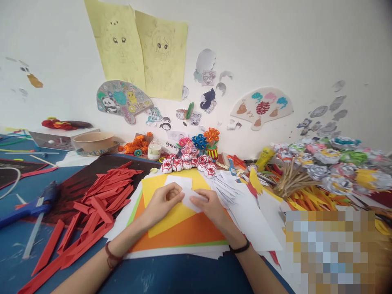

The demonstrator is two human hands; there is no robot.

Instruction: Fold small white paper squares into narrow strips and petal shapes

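Note:
A small white paper piece (190,199) is held between my two hands. My left hand (165,200) pinches its left edge with thumb and fingers. On the right edge, the thumb and fingers of my right hand (210,202) are closed. Another white sheet (179,180) lies flat just behind, on a yellow sheet (159,218). Under the yellow one are an orange sheet (196,232), a green sheet and white sheets. Red and white paper flowers (188,163) stand in a row behind the stack.
Folded red paper strips (94,212) and a blue glue gun (35,207) lie at the left. White strips (228,188) and paper flowers on sticks (337,163) are at the right. A tan bowl (93,141) sits at the back left.

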